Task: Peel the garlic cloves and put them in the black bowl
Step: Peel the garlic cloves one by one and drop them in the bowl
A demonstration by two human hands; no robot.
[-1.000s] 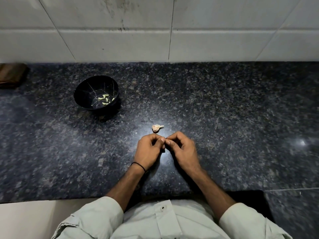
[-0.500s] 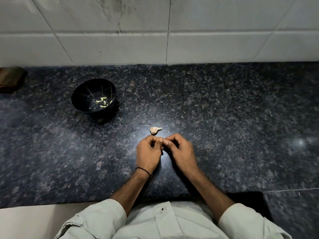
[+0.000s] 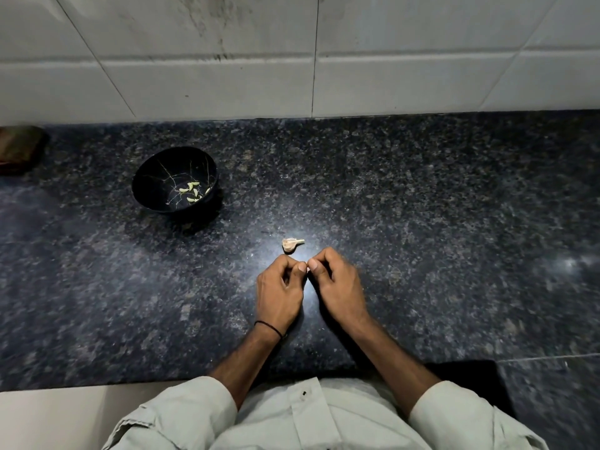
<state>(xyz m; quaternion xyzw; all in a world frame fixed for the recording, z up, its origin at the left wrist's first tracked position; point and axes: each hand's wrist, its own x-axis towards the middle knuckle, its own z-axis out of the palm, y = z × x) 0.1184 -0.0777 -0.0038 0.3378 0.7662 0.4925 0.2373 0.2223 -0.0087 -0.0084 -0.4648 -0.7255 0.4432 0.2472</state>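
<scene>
Over dark counter [image 3: 422, 222], right of the bowl [image 3: 152, 180], your left hand [image 3: 279, 293] and right hand [image 3: 337, 287] are pinching one clove [image 3: 308, 270], seemingly to peel it.

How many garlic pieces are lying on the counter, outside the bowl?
1. The garlic piece lies on the counter just past the fingertips of the left hand and right hand. Those fingers pinch something tiny, maybe another clove, mostly hidden.
</scene>
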